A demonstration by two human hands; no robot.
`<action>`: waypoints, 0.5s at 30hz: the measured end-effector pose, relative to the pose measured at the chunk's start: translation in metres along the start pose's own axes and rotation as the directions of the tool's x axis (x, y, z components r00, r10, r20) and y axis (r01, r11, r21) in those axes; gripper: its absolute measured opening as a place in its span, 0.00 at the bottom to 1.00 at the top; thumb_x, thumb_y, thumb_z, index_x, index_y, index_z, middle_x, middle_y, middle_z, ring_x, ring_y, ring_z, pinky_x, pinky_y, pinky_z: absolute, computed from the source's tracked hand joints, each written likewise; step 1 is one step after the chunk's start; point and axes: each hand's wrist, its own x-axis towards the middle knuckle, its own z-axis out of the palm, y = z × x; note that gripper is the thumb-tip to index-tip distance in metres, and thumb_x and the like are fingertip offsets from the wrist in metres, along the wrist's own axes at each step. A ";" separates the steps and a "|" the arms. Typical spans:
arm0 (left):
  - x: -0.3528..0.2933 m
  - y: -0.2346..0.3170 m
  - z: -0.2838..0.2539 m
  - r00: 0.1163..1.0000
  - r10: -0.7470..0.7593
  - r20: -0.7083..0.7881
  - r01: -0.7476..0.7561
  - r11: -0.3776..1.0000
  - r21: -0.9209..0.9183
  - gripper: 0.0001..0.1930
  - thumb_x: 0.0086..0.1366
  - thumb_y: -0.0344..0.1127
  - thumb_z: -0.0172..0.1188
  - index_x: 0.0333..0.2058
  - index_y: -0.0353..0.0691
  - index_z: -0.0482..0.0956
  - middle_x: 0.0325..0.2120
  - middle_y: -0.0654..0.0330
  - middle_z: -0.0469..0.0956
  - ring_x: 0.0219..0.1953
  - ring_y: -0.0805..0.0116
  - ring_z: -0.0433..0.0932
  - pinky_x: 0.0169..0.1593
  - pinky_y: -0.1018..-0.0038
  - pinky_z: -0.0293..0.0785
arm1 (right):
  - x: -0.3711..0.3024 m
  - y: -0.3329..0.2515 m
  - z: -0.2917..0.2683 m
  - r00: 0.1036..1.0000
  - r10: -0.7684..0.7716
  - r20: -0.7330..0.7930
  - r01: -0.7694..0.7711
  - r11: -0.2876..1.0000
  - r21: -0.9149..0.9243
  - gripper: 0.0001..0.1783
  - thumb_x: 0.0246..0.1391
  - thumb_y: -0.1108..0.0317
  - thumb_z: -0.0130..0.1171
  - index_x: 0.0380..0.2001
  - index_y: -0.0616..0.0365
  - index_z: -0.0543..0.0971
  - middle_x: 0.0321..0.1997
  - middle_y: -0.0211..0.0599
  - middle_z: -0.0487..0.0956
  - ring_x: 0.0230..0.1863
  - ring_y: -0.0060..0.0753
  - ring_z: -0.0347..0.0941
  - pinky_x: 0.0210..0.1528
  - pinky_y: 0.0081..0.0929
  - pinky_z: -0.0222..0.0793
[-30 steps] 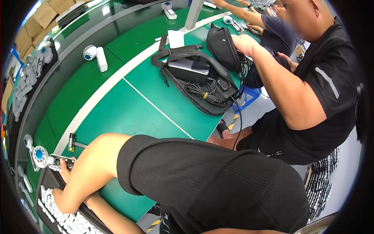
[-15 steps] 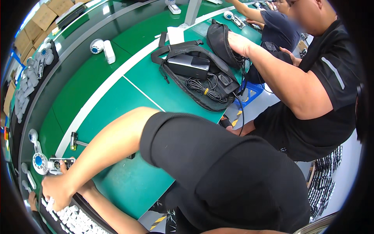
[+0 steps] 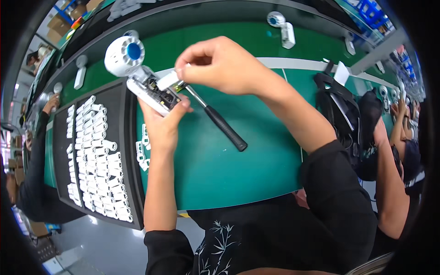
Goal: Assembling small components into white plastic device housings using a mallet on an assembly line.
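Observation:
My left hand [image 3: 160, 123] grips a white handheld device [image 3: 123, 55] from below. Its round head has a blue centre, and its handle is uncovered, showing circuitry inside. Above that handle, my right hand [image 3: 220, 66] pinches a small white piece [image 3: 167, 81], which lies over the uncovered part; whether it touches cannot be made out. A hammer [image 3: 224, 128] with a black grip rests on the green table [image 3: 220, 178] beside my hands, its head partly hidden. Several loose white plastic parts [image 3: 142, 156] lie next to my left forearm.
A black tray [image 3: 130, 183] on the left holds rows of small white parts. Further devices [image 3: 287, 34] lie on the green strip beyond. A black bag [image 3: 337, 107] sits at the right, near another person's arm [image 3: 389, 178]. Another person's hand [image 3: 51, 104] is at far left.
The view has swung left toward the tray. My right hand has come from the white parts to the device, bringing a small white piece. My left hand still holds the device.

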 end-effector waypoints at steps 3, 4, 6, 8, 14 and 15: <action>-0.001 -0.002 -0.003 0.999 0.040 -0.013 -0.039 0.997 0.061 0.40 0.54 0.19 0.63 0.61 0.37 0.50 0.41 0.55 0.71 0.36 0.68 0.77 0.35 0.73 0.79 | -0.004 -0.008 0.004 0.996 0.050 0.071 -0.033 0.975 -0.220 0.16 0.48 0.62 0.62 0.34 0.65 0.82 0.29 0.37 0.79 0.31 0.27 0.76 0.38 0.25 0.72; 0.000 -0.003 -0.003 0.998 0.055 -0.004 -0.054 0.995 0.080 0.39 0.54 0.19 0.63 0.61 0.37 0.50 0.41 0.55 0.70 0.36 0.68 0.77 0.35 0.73 0.79 | -0.007 -0.009 0.005 0.996 0.054 0.077 -0.028 0.952 -0.305 0.17 0.47 0.62 0.62 0.34 0.66 0.82 0.29 0.39 0.78 0.31 0.30 0.76 0.38 0.26 0.72; 0.000 -0.002 -0.003 0.999 0.043 0.008 -0.044 0.992 0.120 0.39 0.54 0.19 0.63 0.61 0.37 0.50 0.41 0.55 0.70 0.36 0.68 0.77 0.36 0.73 0.78 | -0.009 -0.005 0.005 0.995 0.064 0.076 -0.030 0.923 -0.384 0.17 0.46 0.62 0.62 0.34 0.66 0.82 0.29 0.41 0.78 0.31 0.33 0.76 0.38 0.27 0.72; 0.000 -0.001 -0.002 0.999 0.032 0.030 -0.037 0.981 0.193 0.40 0.54 0.19 0.63 0.62 0.36 0.49 0.43 0.55 0.70 0.38 0.69 0.76 0.36 0.74 0.78 | -0.008 -0.001 0.006 0.994 0.087 0.068 -0.053 0.918 -0.393 0.18 0.44 0.62 0.61 0.34 0.67 0.82 0.29 0.44 0.78 0.32 0.38 0.76 0.38 0.29 0.72; -0.002 -0.012 -0.001 0.994 0.108 0.030 -0.112 0.931 0.347 0.37 0.55 0.19 0.62 0.61 0.36 0.52 0.42 0.56 0.71 0.37 0.71 0.75 0.36 0.76 0.76 | -0.006 0.004 0.007 0.994 0.080 0.081 -0.041 0.915 -0.402 0.19 0.44 0.62 0.62 0.35 0.67 0.82 0.30 0.45 0.78 0.32 0.40 0.77 0.37 0.29 0.73; -0.003 -0.014 0.001 0.993 0.113 0.030 -0.116 0.922 0.370 0.36 0.55 0.19 0.62 0.60 0.35 0.53 0.42 0.56 0.71 0.37 0.72 0.75 0.34 0.77 0.76 | -0.005 0.005 0.008 0.996 0.056 0.069 -0.026 0.927 -0.374 0.18 0.45 0.62 0.63 0.35 0.67 0.81 0.30 0.44 0.78 0.32 0.39 0.77 0.37 0.29 0.73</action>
